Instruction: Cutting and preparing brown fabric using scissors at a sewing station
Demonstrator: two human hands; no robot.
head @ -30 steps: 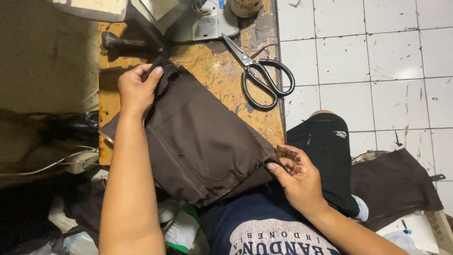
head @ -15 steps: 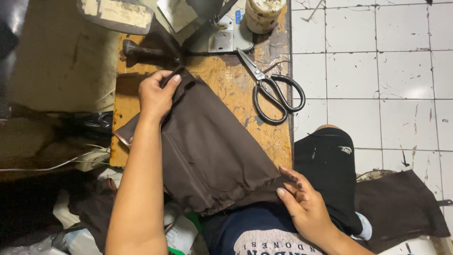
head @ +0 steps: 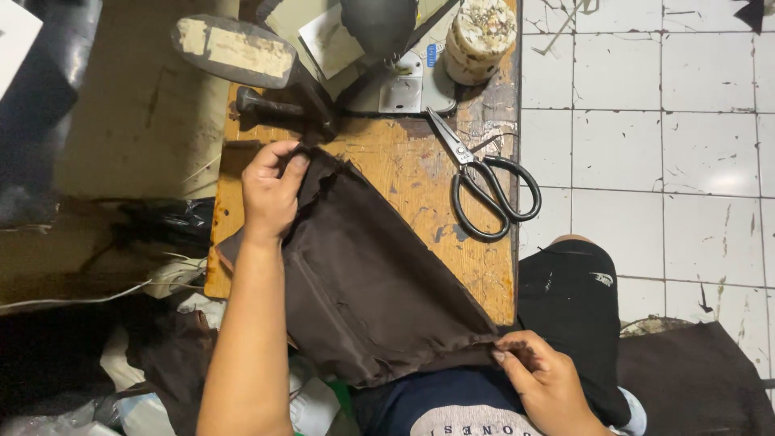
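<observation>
Both hands pinch the brown cloth [head: 363, 282] stretched across the counter [head: 412, 169], left fingers [head: 278, 173] closed on its far corner, right fingers [head: 517, 355] on the near edge; uneven pull might crease it.

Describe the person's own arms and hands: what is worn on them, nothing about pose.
Both forearms are bare, with no sleeve reaching them in view. The left hand and the right hand wear no gloves. No ring, watch or bracelet shows on either wrist or on the fingers.
</observation>
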